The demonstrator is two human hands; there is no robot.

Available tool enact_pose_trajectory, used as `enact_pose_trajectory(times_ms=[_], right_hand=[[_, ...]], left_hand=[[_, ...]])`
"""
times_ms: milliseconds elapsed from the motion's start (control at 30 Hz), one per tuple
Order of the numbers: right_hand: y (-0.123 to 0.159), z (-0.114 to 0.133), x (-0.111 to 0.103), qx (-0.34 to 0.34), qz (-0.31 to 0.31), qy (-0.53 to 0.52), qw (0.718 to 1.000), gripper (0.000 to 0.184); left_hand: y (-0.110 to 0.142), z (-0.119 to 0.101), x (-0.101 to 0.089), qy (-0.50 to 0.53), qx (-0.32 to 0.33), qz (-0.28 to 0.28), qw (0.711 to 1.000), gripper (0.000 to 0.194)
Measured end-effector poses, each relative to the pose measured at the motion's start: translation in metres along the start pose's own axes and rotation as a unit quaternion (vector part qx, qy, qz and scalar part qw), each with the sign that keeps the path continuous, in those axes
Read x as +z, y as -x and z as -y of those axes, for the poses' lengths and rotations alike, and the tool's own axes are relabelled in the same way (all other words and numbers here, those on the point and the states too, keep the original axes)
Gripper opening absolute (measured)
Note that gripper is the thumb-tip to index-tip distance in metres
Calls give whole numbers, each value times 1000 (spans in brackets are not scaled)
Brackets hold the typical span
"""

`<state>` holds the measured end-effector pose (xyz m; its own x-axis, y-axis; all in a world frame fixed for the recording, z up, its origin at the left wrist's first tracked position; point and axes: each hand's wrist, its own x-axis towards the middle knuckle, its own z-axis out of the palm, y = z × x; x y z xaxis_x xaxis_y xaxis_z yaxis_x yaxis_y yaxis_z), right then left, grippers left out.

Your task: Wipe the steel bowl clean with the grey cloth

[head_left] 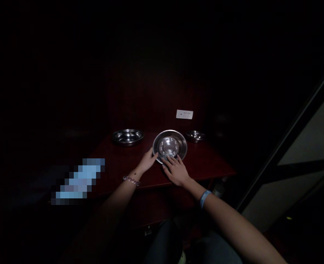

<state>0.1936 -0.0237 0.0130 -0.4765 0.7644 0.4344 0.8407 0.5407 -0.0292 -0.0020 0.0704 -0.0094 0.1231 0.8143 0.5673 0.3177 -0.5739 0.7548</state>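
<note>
Left hand [147,161] clasps metal bowl [169,146], right hand [178,172] spread against it

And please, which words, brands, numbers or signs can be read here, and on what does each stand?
No text can be read.
White rectangular wall socket: dark marks, too small to make out.
Tilted round silver metal bowl: bright dots, no legible lettering.
Light-blue wristband: too dim and small to tell.
Blue pixelated patch: obscured, unreadable.

The bare right hand [177,173] partly hides the round, silvery metal bowl [169,145], and coarse pixels blur a long, light-blue shape [82,180] beyond recognition.
</note>
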Motion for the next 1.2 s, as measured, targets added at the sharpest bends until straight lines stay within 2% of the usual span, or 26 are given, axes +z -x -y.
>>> enact_pose_trajectory(times_ms=[200, 400, 567, 733, 867, 1000, 1100, 1200], right_hand=[[0, -9, -6, 12, -13, 17, 1000, 44], [2, -18, -7, 33, -37, 11, 999, 41], [0, -21, -3, 15, -49, 2, 999, 38], [-1, -23, 1, -9, -25, -17, 1000, 41], [-1, -25, 4, -5, -12, -24, 1000, 45], [0, -27, 7, -9, -9, -32, 999, 48], [0, -27, 8, -19, -6, -38, 999, 50], [1, -26, 7, -29, -3, -43, 999, 50]], left_hand=[[2, -12, -4, -10, -14, -25, 1000, 45], [4, -24, -5, 15, -42, -43, 998, 50], [5, -31, -8, 11, -55, -74, 996, 53], [2, -29, -8, 16, -58, -89, 994, 57], [1, -25, -4, 29, -31, -41, 998, 62], [5, -21, 1, 27, -20, 17, 999, 81], [8, -20, 3, 25, -3, 37, 999, 94], [10, -19, 4, 14, -4, 47, 999, 97]])
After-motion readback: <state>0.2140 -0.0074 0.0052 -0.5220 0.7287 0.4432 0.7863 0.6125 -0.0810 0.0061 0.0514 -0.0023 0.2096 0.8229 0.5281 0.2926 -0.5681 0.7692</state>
